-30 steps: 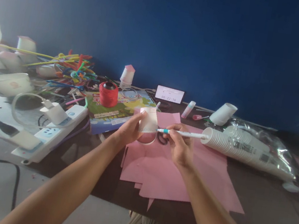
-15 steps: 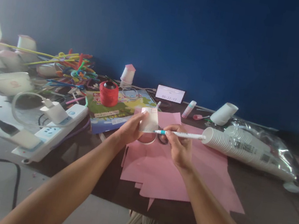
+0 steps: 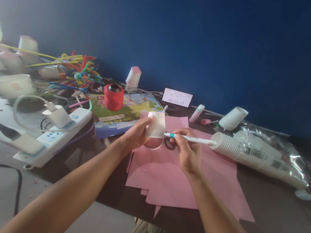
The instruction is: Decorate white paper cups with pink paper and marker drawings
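Note:
My left hand [image 3: 138,132] is closed round a white paper cup [image 3: 156,125], held above the pink paper sheets [image 3: 189,182]. Pinched in my right hand [image 3: 187,149] is a white marker pen [image 3: 196,140] with a teal band, its tip at the right edge of the cup. Faint marks show low on the cup's side. Beneath the cup lies a round roll of tape [image 3: 153,144], partly covered. Dark scissor handles [image 3: 169,144] peek out beside my right fingers.
A red yarn spool [image 3: 113,97] stands on a colourful booklet [image 3: 126,113]. To the left are a power strip [image 3: 53,135] and pipe cleaners [image 3: 84,70]. Bagged paper cups [image 3: 262,154] lie at right. Behind are a timer display [image 3: 177,97] and a glue stick [image 3: 197,113].
The marker's tip has shifted slightly right and up along the cup's side. My left hand and the cup have hardly moved.

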The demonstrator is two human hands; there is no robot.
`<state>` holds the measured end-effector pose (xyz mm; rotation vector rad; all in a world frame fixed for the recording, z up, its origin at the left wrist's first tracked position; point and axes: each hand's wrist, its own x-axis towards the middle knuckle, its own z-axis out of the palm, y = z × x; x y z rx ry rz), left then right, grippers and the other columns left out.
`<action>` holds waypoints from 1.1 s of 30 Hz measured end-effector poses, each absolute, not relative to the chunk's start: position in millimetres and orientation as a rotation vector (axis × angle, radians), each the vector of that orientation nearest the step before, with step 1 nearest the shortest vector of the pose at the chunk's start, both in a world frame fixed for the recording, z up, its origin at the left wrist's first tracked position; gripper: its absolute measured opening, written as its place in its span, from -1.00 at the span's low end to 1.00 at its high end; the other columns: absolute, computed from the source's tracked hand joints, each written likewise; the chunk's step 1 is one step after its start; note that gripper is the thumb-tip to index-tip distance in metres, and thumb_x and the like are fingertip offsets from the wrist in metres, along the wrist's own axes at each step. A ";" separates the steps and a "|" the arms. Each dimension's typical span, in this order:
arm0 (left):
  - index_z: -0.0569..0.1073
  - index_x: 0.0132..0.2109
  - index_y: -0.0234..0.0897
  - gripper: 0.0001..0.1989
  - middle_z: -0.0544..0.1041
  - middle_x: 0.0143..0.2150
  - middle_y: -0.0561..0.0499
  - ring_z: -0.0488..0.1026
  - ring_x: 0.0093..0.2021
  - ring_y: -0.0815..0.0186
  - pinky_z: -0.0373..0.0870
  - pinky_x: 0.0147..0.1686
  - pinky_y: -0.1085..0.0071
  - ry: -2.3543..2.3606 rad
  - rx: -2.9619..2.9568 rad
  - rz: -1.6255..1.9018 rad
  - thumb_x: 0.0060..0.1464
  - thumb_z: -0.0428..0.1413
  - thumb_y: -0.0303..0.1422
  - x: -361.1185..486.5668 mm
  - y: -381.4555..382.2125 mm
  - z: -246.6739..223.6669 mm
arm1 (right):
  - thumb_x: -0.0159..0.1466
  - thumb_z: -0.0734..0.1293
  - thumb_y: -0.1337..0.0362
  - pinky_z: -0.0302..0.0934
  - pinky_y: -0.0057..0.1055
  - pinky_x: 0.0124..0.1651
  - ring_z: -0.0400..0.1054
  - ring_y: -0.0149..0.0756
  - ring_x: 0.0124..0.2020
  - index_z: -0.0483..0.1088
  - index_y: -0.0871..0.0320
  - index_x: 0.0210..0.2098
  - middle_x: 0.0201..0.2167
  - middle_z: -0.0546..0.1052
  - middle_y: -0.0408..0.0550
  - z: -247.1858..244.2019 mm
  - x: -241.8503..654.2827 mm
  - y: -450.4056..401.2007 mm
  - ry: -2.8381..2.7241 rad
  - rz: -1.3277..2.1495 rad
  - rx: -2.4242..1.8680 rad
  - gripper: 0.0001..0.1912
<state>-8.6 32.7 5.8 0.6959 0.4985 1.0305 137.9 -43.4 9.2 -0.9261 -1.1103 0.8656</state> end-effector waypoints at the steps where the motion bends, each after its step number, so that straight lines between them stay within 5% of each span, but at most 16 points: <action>1: 0.49 -0.25 -0.37 -0.77 0.55 -0.41 0.00 0.49 -0.42 0.35 0.40 -0.31 0.47 0.500 0.695 1.030 -0.02 0.20 -0.29 -8.6 32.7 5.8 | 0.20 0.32 0.22 0.14 -0.47 -0.48 0.29 -0.43 -0.53 0.40 0.13 -0.38 -0.58 0.42 -0.20 8.1 138.2 -42.4 -1.078 0.881 -0.913 -0.89; 14: 0.50 -0.17 -0.36 -0.72 0.59 -0.32 -0.03 0.53 -0.26 0.27 0.43 -0.22 0.44 0.472 0.726 1.034 0.01 0.20 -0.27 -8.5 33.6 3.1 | 0.18 0.34 0.21 0.10 -0.50 -0.51 0.26 -0.47 -0.57 0.40 0.11 -0.40 -0.60 0.41 -0.22 10.0 137.1 -41.4 -0.990 0.926 -0.886 -0.89; 33: 0.51 -0.15 -0.36 -0.69 0.58 -0.32 -0.02 0.51 -0.35 0.34 0.43 -0.28 0.46 0.458 0.775 1.024 -0.02 0.22 -0.25 -9.3 34.3 3.1 | 0.22 0.32 0.18 0.08 -0.51 -0.50 0.26 -0.45 -0.54 0.41 0.13 -0.35 -0.55 0.44 -0.19 4.5 140.0 -41.0 -1.090 0.809 -0.996 -0.85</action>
